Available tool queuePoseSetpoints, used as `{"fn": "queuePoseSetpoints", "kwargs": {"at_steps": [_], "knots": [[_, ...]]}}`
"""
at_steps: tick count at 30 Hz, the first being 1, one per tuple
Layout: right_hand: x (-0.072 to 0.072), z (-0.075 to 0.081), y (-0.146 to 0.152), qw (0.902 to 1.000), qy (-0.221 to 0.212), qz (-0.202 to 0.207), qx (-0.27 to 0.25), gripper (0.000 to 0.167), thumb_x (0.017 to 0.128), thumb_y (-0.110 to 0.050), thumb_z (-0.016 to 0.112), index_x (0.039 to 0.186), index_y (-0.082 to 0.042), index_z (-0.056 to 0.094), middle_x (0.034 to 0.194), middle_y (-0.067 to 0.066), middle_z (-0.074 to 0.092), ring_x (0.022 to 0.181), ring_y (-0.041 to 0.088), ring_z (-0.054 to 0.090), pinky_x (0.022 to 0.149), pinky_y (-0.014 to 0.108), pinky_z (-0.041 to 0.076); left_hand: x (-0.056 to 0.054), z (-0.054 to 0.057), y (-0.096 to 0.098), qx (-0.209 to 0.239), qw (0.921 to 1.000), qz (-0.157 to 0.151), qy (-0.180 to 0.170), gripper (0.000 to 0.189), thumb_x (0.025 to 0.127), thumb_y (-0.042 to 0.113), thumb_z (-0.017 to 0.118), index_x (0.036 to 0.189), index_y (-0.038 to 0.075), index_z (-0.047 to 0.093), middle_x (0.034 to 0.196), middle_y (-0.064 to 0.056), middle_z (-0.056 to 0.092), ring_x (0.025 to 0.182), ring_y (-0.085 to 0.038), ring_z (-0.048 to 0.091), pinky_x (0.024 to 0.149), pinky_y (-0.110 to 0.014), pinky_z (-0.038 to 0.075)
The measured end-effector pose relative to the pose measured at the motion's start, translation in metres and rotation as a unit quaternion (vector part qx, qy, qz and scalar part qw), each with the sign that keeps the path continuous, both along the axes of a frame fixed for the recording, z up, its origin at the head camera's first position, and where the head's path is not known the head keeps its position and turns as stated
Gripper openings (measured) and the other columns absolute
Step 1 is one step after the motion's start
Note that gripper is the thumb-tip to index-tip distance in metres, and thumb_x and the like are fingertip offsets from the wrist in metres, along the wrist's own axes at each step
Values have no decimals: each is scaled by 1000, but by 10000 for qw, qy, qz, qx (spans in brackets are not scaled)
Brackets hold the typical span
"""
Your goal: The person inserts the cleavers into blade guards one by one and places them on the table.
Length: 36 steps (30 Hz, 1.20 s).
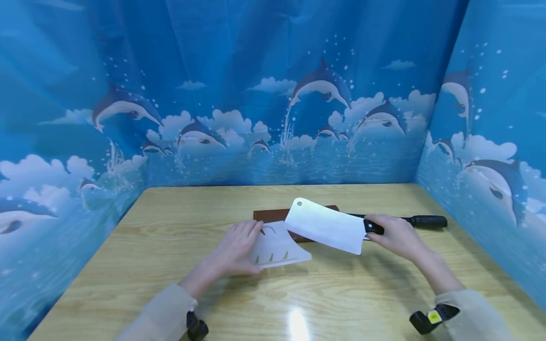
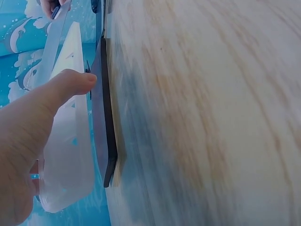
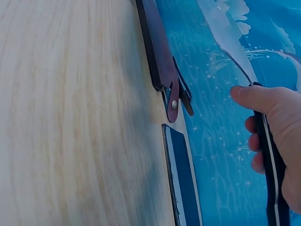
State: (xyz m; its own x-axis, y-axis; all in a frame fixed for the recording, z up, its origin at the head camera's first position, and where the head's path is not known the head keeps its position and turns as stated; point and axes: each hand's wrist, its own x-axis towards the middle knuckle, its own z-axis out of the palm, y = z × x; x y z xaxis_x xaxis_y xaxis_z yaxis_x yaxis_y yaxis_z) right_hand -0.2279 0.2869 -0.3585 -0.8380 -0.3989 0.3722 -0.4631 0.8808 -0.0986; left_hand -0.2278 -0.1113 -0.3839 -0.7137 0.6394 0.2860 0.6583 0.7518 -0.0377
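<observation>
Within the grip of the left hand (image 1: 238,247), a whitish plastic cover (image 1: 279,248) is hanging above the surface (image 1: 170,246), its flared end pointing toward the right hand (image 1: 394,235). Small slots near its lower edge are letting the wood tone show through. The thumb and fingers of the left hand are pinching the cover from opposite sides. The right hand, well apart from the left, is curling around the black handle (image 1: 373,227) of a cleaver (image 1: 326,226). Between the two hands, the broad metal blade is slanting toward the cover, its holed end overlapping the cover's edge from above; whether they are touching, I cannot tell. The blade is staying outside the cover. Beyond the left hand and behind the cover, a brown sheath (image 1: 270,216) is lying on the surface, its riveted strap (image 3: 173,101) pointing toward the right hand's side; what it may be holding is hidden. Past the right hand, a second black handle (image 1: 428,221) is resting, with a dark flat blade (image 3: 182,174) lying nearer the strap.
</observation>
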Motion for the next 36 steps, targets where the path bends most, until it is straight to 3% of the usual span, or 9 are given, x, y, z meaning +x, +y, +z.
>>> {"fn": "queuePoseSetpoints", "kwargs": {"at_steps": [7, 14, 22, 30, 36], "knots": [[-2, -4, 0, 9988, 392, 238, -164, 42, 71, -11, 78, 110, 3, 66, 98, 18, 67, 84, 33, 65, 66, 44, 52, 1, 1, -3, 12, 10000, -47, 52, 107, 59, 61, 72, 137, -3, 37, 127, -17, 47, 114, -29, 45, 98, -45, 36], [1, -2, 1, 9993, 272, 263, -52, 44, 71, -12, 78, 111, 2, 66, 98, 19, 67, 82, 33, 65, 65, 44, 53, 1, -2, -4, -47, 9999, -125, 25, 108, 59, 62, 72, 137, -4, 37, 126, -17, 48, 113, -29, 46, 97, -44, 38], [4, -3, 6, 9980, 480, 411, 2, 43, 69, -12, 79, 108, 2, 67, 94, 19, 68, 76, 30, 66, 61, 41, 53, 2, -1, -3, -245, 9995, -123, -164, 108, 58, 66, 70, 138, 1, 38, 126, -12, 48, 112, -25, 46, 96, -41, 39], [7, 1, 9, 9985, 209, 504, 111, 43, 71, -11, 77, 110, 2, 66, 95, 19, 68, 79, 30, 66, 63, 40, 53, 4, -1, 1, -266, 9992, -170, -245, 109, 56, 66, 71, 136, 0, 42, 124, -12, 50, 109, -23, 48, 94, -40, 41], [8, 0, 10, 9982, -21, 555, 215, 44, 73, -12, 77, 112, 3, 64, 93, 17, 68, 76, 27, 65, 62, 37, 53, 5, -1, 4, -153, 9985, -72, -525, 107, 55, 65, 72, 136, 1, 43, 125, -11, 50, 111, -23, 48, 95, -41, 41]]}}
